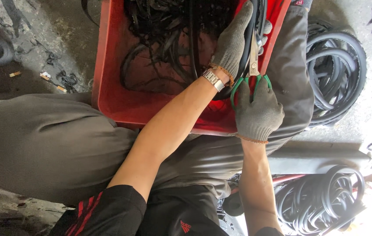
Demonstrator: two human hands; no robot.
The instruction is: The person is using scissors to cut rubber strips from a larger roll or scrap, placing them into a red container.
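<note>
1. Head view: the left hand (234,41), gloved, closes around a black rubber strip (249,39) over the right edge of the red tray (107,74).
2. The right hand (258,109), gloved, grips green-handled scissors (254,65), fingers through the loops; the blades point up the tray's right edge, along the strip, just beside the left hand.
3. The blade tips and how far they gape are hidden behind glove and rubber.
4. Rubber coils (337,74) lie beyond the tray's right edge.
</note>
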